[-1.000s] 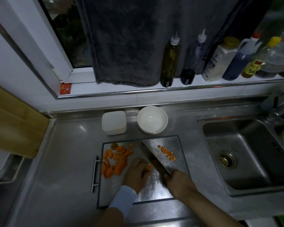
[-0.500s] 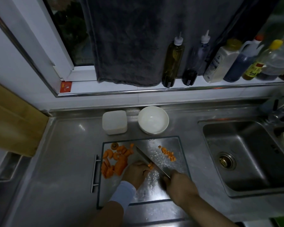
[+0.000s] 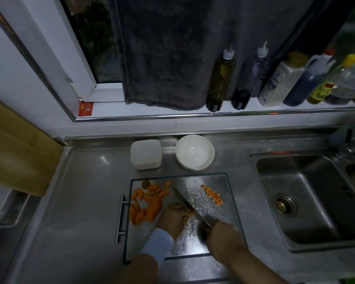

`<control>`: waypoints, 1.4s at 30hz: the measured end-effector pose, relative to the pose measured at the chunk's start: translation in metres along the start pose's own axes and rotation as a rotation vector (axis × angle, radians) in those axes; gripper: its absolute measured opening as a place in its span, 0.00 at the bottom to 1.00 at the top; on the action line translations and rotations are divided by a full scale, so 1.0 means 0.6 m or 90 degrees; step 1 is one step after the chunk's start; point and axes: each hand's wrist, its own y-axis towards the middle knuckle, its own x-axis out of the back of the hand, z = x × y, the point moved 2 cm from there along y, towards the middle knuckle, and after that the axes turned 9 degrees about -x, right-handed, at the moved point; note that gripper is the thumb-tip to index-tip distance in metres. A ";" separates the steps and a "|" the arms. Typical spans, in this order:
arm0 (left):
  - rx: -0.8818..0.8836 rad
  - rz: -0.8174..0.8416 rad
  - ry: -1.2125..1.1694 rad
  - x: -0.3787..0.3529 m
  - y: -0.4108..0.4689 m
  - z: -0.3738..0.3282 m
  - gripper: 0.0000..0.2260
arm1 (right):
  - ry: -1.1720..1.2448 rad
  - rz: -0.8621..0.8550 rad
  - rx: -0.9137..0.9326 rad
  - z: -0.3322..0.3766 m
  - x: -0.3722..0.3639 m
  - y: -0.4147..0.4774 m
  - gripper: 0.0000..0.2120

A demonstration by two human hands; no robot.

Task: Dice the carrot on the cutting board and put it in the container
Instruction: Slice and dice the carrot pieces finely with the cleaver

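A steel cutting board (image 3: 223, 181) lies on the counter in front of me. Orange carrot chunks (image 3: 150, 203) are piled on its left half, and a small heap of diced carrot (image 3: 213, 195) lies at its upper right. My left hand (image 3: 172, 219), fingers curled, holds a small carrot piece (image 3: 191, 212) down on the board. My right hand (image 3: 221, 232) grips the handle of a knife (image 3: 188, 203) whose blade edge rests against that piece. A white square container (image 3: 146, 153) and a white bowl (image 3: 195, 152) stand behind the board.
A steel sink (image 3: 307, 193) lies to the right of the board. Several bottles (image 3: 220, 78) line the window ledge at the back, below a hanging grey towel (image 3: 162, 58). A wooden board (image 3: 14, 152) leans at the left wall.
The knife blade has tipped from lying flat on the board to standing on its edge at the carrot piece. My left hand has stayed on that piece.
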 end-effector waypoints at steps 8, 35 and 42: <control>-0.031 -0.023 0.003 -0.013 -0.003 0.013 0.03 | 0.049 0.026 -0.011 0.016 0.006 0.021 0.15; 0.058 -0.014 -0.042 -0.026 -0.009 0.032 0.04 | 0.079 0.051 -0.019 0.021 -0.002 0.013 0.13; 0.052 0.033 -0.017 -0.023 -0.003 0.034 0.06 | 0.080 0.000 -0.018 0.002 0.012 -0.022 0.16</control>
